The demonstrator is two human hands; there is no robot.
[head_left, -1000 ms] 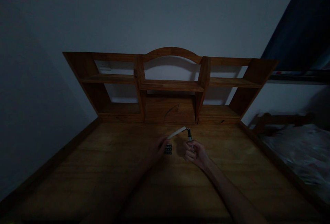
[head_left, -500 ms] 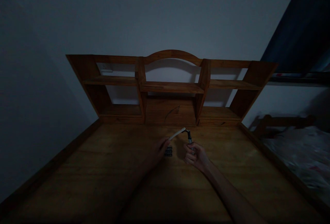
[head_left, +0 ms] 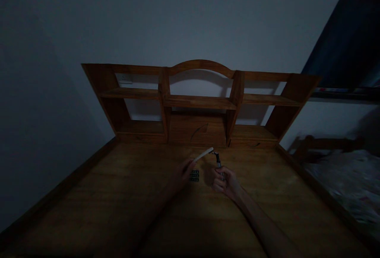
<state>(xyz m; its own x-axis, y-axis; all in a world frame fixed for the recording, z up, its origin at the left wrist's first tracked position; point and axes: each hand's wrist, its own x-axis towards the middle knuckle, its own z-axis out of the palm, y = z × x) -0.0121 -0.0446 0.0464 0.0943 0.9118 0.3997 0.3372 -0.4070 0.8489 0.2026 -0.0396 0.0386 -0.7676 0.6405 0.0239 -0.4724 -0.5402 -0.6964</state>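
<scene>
You work in a dim room, at a wooden tabletop point(head_left: 190, 222) with raised left and right edges; a wooden shelf unit point(head_left: 200, 102) stands along its back edge, before a pale wall point(head_left: 190, 16). Past the right edge lies a crumpled, plastic-looking heap point(head_left: 347, 183), by a low wooden rail point(head_left: 332, 143). The unit has open compartments on both sides and an arch over the middle; a white wall plate point(head_left: 125, 80) shows through the upper left one, and a dark curved mark point(head_left: 198, 131) crosses the lower middle panel. Towards the tabletop's back edge, your left hand point(head_left: 183, 173) pinches a pale strip point(head_left: 203, 154) by its lower end, while your right hand point(head_left: 226, 181) is curled round a slim tool point(head_left: 219, 164). The tool's bent tip comes up to the strip's far end — I cannot tell whether they touch. Just beside your left hand, a small dark block point(head_left: 194, 176) with rows of light specks sits on the tabletop — too small and dim to read
</scene>
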